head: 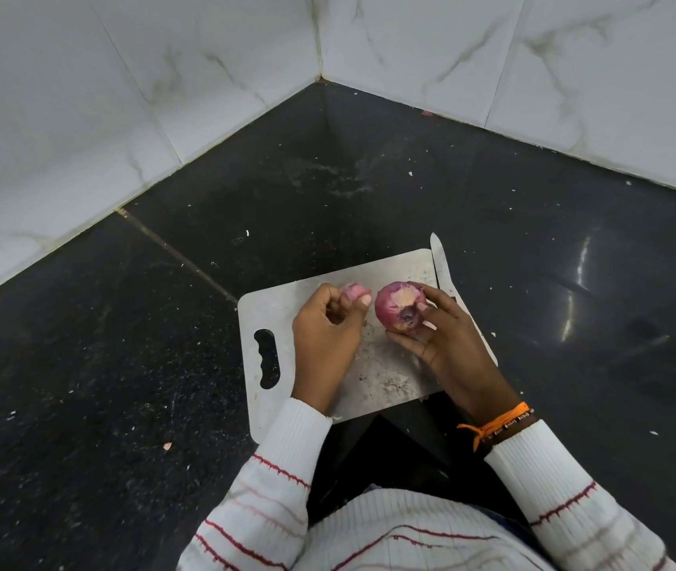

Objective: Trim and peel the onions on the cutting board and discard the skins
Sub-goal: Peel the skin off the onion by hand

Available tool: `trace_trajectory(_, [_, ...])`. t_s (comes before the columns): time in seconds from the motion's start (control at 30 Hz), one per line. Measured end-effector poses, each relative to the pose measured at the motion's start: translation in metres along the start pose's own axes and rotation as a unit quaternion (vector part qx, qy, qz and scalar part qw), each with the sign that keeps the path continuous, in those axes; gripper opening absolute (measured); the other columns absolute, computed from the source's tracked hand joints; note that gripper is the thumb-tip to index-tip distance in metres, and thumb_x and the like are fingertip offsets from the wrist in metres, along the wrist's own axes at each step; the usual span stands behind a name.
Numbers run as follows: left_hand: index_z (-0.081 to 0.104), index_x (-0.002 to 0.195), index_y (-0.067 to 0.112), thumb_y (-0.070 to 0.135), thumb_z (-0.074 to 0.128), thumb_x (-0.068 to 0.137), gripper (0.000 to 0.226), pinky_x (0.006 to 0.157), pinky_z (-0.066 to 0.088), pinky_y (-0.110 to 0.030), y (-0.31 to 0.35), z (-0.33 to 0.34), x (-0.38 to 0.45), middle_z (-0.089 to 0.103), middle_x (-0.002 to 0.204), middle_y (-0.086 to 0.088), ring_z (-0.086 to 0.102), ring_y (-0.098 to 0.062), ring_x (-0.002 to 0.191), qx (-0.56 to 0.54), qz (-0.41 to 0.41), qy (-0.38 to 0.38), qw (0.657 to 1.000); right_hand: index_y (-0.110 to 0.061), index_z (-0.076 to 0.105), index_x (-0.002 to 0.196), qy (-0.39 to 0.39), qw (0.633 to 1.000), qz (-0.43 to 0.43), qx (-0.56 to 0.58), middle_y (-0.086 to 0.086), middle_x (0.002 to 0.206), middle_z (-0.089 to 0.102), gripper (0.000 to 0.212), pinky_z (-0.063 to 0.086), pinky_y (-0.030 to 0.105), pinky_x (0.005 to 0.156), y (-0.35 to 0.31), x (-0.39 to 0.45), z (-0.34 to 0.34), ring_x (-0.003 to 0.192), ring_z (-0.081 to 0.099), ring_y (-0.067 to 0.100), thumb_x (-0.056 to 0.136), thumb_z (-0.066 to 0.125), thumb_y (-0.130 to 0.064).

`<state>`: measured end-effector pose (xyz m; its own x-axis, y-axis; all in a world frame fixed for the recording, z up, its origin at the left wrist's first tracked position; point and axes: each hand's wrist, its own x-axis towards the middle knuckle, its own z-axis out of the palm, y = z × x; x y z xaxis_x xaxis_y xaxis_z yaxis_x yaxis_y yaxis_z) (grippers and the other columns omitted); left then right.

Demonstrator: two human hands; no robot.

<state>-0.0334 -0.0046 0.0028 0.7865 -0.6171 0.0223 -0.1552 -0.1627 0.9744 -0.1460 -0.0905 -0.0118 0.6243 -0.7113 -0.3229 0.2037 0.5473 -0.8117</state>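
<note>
A red onion [398, 304], partly skinned with pale patches showing, is held above the grey cutting board [270, 311] by my right hand [437, 335], fingers curled round it. My left hand [328, 327] is just left of the onion and pinches a piece of pink onion skin [353, 291] between thumb and fingers. A knife [440, 265] lies along the board's right edge, blade pointing away from me.
The board sits on a black speckled counter [122, 364] in a corner of white marbled wall tiles [81, 117]. Small skin scraps lie on the board [394, 383] and one on the counter [167, 446]. The board's handle slot [267, 358] is on its left.
</note>
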Motion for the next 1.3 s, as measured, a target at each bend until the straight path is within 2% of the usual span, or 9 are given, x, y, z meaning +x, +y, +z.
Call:
trace_trajectory(0.17, [0.059, 0.104, 0.021, 0.029, 0.052, 0.094, 0.015, 0.084, 0.053, -0.025, -0.003, 0.004, -0.002, 0.063, 0.104, 0.004, 0.06, -0.01, 0.099, -0.027, -0.082, -0.075, 0.993, -0.015, 0.058, 0.114, -0.022, 1.0, -0.004, -0.011, 0.006, 0.111, 0.062, 0.026, 0.059, 0.032, 0.072, 0.0, -0.001, 0.002, 0.102, 0.064, 0.029, 0.096, 0.04, -0.008])
trace_trajectory(0.33, [0.061, 0.116, 0.026, 0.02, 0.071, 0.082, 0.036, 0.092, 0.053, -0.031, -0.003, 0.005, -0.003, 0.064, 0.114, 0.006, 0.061, -0.011, 0.106, -0.048, -0.08, -0.169, 0.981, -0.015, 0.058, 0.115, -0.044, 0.997, -0.035, -0.054, 0.012, 0.122, 0.056, 0.032, 0.056, 0.031, 0.077, 0.004, -0.001, 0.003, 0.111, 0.059, 0.031, 0.094, 0.039, -0.001])
trace_trajectory(0.53, [0.071, 0.106, 0.016, 0.008, 0.061, 0.088, 0.023, 0.09, 0.054, -0.037, -0.006, 0.005, -0.002, 0.072, 0.103, 0.001, 0.066, -0.015, 0.1, -0.069, -0.011, -0.107, 0.992, -0.009, 0.059, 0.11, -0.075, 0.996, -0.042, -0.03, 0.007, 0.11, 0.059, 0.028, 0.056, 0.03, 0.082, 0.0, -0.001, 0.002, 0.103, 0.06, 0.021, 0.092, 0.039, 0.002])
trace_trajectory(0.67, [0.072, 0.1, 0.013, 0.001, 0.056, 0.09, 0.022, 0.078, 0.056, -0.024, -0.006, 0.005, 0.0, 0.072, 0.096, 0.006, 0.068, -0.011, 0.094, -0.092, -0.033, -0.066, 0.993, -0.011, 0.061, 0.108, -0.077, 0.996, -0.025, -0.039, 0.007, 0.112, 0.058, 0.023, 0.055, 0.031, 0.084, 0.004, -0.001, 0.002, 0.104, 0.061, 0.022, 0.092, 0.045, -0.004])
trace_trajectory(0.77, [0.066, 0.112, 0.015, -0.001, 0.05, 0.093, 0.03, 0.075, 0.054, -0.015, -0.008, 0.004, 0.0, 0.067, 0.112, 0.001, 0.062, -0.012, 0.104, -0.076, -0.058, -0.062, 0.993, -0.012, 0.06, 0.109, -0.067, 0.997, -0.022, -0.04, 0.005, 0.111, 0.059, 0.023, 0.055, 0.029, 0.084, 0.005, -0.001, 0.003, 0.102, 0.062, 0.019, 0.094, 0.043, -0.006])
trace_trajectory(0.83, [0.058, 0.123, 0.024, 0.012, 0.047, 0.097, 0.031, 0.074, 0.053, -0.01, -0.008, 0.004, 0.001, 0.057, 0.125, 0.003, 0.056, -0.012, 0.112, -0.049, -0.078, -0.074, 0.993, -0.012, 0.059, 0.109, -0.059, 0.997, -0.03, -0.049, 0.005, 0.112, 0.057, 0.023, 0.056, 0.026, 0.08, 0.006, -0.001, 0.004, 0.101, 0.062, 0.017, 0.093, 0.044, -0.004])
trace_trajectory(0.97, [0.057, 0.124, 0.03, 0.032, 0.053, 0.094, 0.031, 0.088, 0.056, -0.035, -0.006, 0.006, 0.0, 0.058, 0.125, 0.001, 0.06, -0.015, 0.11, -0.076, -0.128, -0.139, 0.979, -0.012, 0.057, 0.106, -0.05, 0.996, -0.049, -0.058, 0.004, 0.105, 0.057, 0.021, 0.054, 0.027, 0.083, 0.008, -0.001, 0.005, 0.098, 0.059, 0.016, 0.09, 0.047, -0.003])
trace_trajectory(1.07, [0.062, 0.122, 0.019, 0.021, 0.057, 0.092, 0.03, 0.089, 0.055, -0.032, -0.005, 0.008, -0.003, 0.065, 0.12, -0.001, 0.063, -0.015, 0.108, -0.075, -0.112, -0.146, 0.98, -0.012, 0.057, 0.107, -0.062, 0.994, -0.056, -0.071, 0.0, 0.1, 0.061, 0.021, 0.053, 0.026, 0.085, 0.009, -0.002, 0.006, 0.094, 0.063, 0.011, 0.09, 0.047, -0.004])
trace_trajectory(1.3, [0.065, 0.118, 0.014, 0.016, 0.052, 0.095, 0.027, 0.09, 0.054, -0.035, -0.009, 0.009, -0.003, 0.068, 0.11, -0.005, 0.065, -0.016, 0.102, -0.07, -0.056, -0.088, 0.992, -0.021, 0.06, 0.114, -0.104, 0.987, -0.027, -0.118, 0.003, 0.116, 0.059, 0.029, 0.051, 0.026, 0.09, 0.008, -0.002, 0.005, 0.11, 0.059, 0.016, 0.085, 0.056, -0.02])
